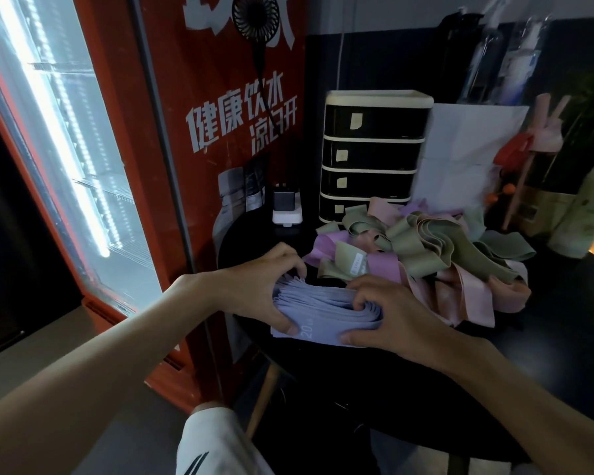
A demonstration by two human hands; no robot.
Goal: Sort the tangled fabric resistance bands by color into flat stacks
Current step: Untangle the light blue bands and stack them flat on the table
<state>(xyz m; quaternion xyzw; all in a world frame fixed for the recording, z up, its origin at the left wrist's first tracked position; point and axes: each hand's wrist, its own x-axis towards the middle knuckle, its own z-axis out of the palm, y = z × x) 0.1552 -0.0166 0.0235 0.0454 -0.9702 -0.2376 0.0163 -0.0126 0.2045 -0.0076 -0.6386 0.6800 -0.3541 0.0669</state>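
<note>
**Squaring up the blue stack**

Both hands are on the stack of blue bands, which lies at the near edge of the dark table, just in front of the tangled pile of green, pink and purple bands. The left hand curls round the stack's left end, thumb on the front edge. The right hand has its fingertips dug into the layered folds at the right end, thumb pressed on the nearest band. Neither holds anything else.

The step looks like tidying the stack. To do it well, I would press the two ends inward evenly, line up the folded edges, then flatten from above — keeping the stack clear of the pile so no loose loop drags in.

As for writing, the nearest band reads "20", and the small letters after it are too blurred to read. A green band carries a small label, illegible. The red cooler behind says 健康饮水 and 凉白开 in white.
</note>
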